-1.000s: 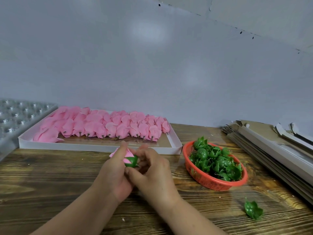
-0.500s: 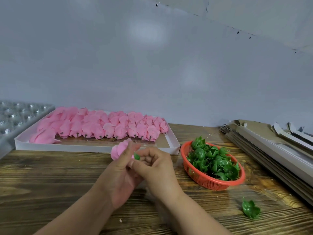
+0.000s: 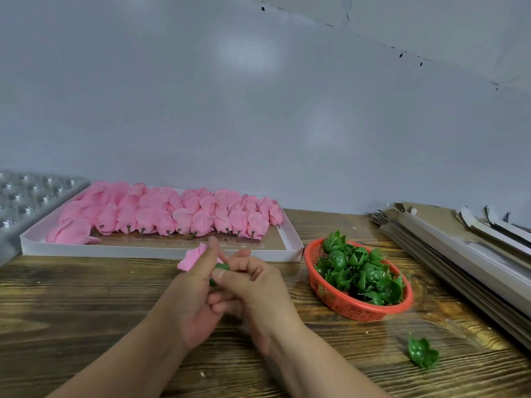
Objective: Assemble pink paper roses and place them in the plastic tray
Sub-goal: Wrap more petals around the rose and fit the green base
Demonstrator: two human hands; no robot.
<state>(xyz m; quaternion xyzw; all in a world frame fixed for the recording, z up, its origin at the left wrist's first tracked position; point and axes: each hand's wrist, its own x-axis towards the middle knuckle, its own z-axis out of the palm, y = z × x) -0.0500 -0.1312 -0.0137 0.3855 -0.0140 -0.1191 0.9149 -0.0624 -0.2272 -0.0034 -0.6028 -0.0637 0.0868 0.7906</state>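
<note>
My left hand (image 3: 193, 294) holds a pink paper rose (image 3: 192, 258) above the wooden table, just in front of the white box. My right hand (image 3: 253, 291) meets it from the right, its thumb and fingers pinching the green calyx (image 3: 222, 266) at the rose's base. Most of the calyx is hidden behind my fingers. A white shallow box (image 3: 161, 249) behind my hands holds several rows of pink rose heads (image 3: 178, 216). The clear plastic tray (image 3: 26, 196) with round cells lies at the far left.
A red basket (image 3: 344, 304) full of green calyxes stands to the right of my hands. One loose green calyx (image 3: 422, 354) lies on the table near the front right. Flat folded cardboard boxes (image 3: 465, 254) are stacked along the right edge.
The rose has turned in my left hand, its pink head now pointing up and left. Less of the green calyx shows between my fingers. Both hands stay in the same spot.
</note>
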